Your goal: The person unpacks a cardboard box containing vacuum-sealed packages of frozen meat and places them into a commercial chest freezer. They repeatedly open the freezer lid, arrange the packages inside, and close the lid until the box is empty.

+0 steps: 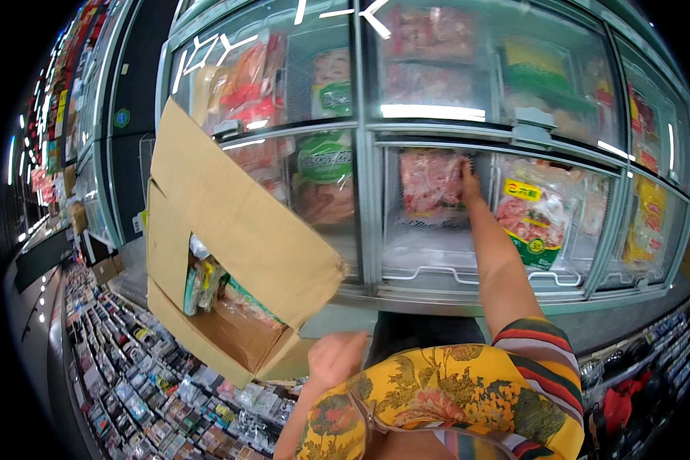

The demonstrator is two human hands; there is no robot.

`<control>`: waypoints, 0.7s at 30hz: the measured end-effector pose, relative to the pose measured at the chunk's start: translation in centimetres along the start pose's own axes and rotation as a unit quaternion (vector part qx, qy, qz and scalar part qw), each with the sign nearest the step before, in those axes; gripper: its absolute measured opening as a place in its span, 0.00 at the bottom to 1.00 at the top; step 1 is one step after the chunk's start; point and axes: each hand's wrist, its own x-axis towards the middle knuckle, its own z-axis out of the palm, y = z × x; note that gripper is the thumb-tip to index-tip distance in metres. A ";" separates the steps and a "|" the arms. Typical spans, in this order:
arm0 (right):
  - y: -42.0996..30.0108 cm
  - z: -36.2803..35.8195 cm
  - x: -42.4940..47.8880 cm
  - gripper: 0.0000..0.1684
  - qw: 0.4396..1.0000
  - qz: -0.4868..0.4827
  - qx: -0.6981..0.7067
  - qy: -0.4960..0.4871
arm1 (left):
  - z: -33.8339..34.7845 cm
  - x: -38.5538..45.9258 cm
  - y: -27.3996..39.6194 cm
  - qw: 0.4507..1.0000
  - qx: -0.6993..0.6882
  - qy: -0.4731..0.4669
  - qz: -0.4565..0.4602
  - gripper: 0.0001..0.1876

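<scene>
My right hand (470, 179) reaches into an open section of a chest freezer. Its fingers are at the right edge of a clear bag of frozen pink meat (434, 181) and seem to grip it; part of the fingers is hidden. The bag is upright at the back of a white wire basket (420, 247). My left hand (338, 357) is curled in front of my body, blurred, beside an open cardboard box (236, 213). Whether its fingers hold anything is not visible. Inside the box lie several plastic-wrapped packs (204, 284).
To the right of my arm a larger meat bag (532, 218) with a yellow and green label fills the neighbouring basket. Behind, sliding glass lids (437, 75) cover more frozen packs. Metal frame bars (368, 207) divide the freezer. Shelves of small goods (167, 397) extend at lower left.
</scene>
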 end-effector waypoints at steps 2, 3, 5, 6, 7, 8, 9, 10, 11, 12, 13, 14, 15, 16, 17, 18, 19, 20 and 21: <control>1.4 -0.8 1.4 0.57 0.993 0.068 -0.047 -0.078 | -1.8 -0.9 -0.3 0.998 0.049 0.035 -0.022 0.07; 1.4 0.4 0.0 0.55 0.981 0.121 -0.011 -0.152 | -2.7 -2.3 0.0 0.991 0.085 0.056 -0.086 0.06; 0.8 1.4 -3.9 0.56 0.955 0.166 -0.053 -0.239 | -4.5 -5.4 1.8 0.956 0.162 0.108 -0.221 0.05; 1.0 0.9 -5.2 0.57 0.948 0.146 -0.116 -0.256 | -4.8 -6.3 1.7 0.939 0.136 0.161 -0.271 0.05; 2.5 -0.1 -5.0 0.60 0.959 0.126 -0.054 -0.247 | -5.3 -6.6 0.8 0.918 0.119 0.217 -0.309 0.05; 1.5 1.1 -6.8 0.59 0.937 0.177 0.031 -0.298 | -5.9 -7.9 -0.2 0.912 0.137 0.198 -0.332 0.08; 2.6 1.5 -5.9 0.54 0.936 0.154 0.107 -0.298 | -6.5 -7.9 -1.7 0.897 0.093 0.225 -0.369 0.08; 4.3 0.8 -2.0 0.48 0.947 0.170 0.148 -0.231 | -7.3 -6.0 -3.8 0.875 0.011 0.254 -0.412 0.09; 6.2 -0.7 3.7 0.43 0.974 0.163 0.068 -0.139 | -7.8 -4.3 -7.0 0.823 -0.147 0.328 -0.441 0.11; 6.3 -0.7 6.3 0.41 0.982 0.151 -0.018 -0.108 | -8.5 -4.3 -9.4 0.786 -0.198 0.324 -0.487 0.13; 6.1 0.0 7.1 0.40 0.982 0.137 -0.109 -0.072 | -8.7 -5.0 -11.7 0.721 -0.295 0.366 -0.510 0.16; 6.2 0.7 6.0 0.39 0.984 0.046 -0.170 -0.028 | -8.3 -5.6 -13.9 0.673 -0.348 0.387 -0.526 0.18; 6.1 1.4 3.3 0.38 0.972 -0.042 -0.231 0.006 | -8.0 -6.5 -15.4 0.663 -0.328 0.389 -0.550 0.18; 5.0 1.6 0.4 0.37 0.945 -0.131 -0.294 0.054 | -7.8 -7.2 -16.9 0.653 -0.315 0.387 -0.570 0.19; 3.3 1.4 -3.4 0.36 0.942 -0.158 -0.296 -0.005 | -7.6 -8.4 -17.9 0.638 -0.302 0.386 -0.594 0.19; 1.2 0.6 -6.6 0.36 0.938 -0.184 -0.288 -0.056 | -7.3 -8.7 -18.8 0.723 -0.177 0.352 -0.567 0.20; -1.8 0.2 -10.8 0.35 0.931 -0.208 -0.278 -0.113 | -6.9 -9.2 -19.3 0.788 -0.047 0.311 -0.529 0.22; -3.3 -1.5 -11.9 0.32 0.934 -0.209 -0.265 -0.114 | -7.1 -5.9 -18.9 0.836 0.062 0.286 -0.464 0.23; -4.4 -2.9 -13.1 0.29 0.937 -0.209 -0.252 -0.120 | -7.5 -3.3 -18.5 0.851 0.071 0.305 -0.422 0.21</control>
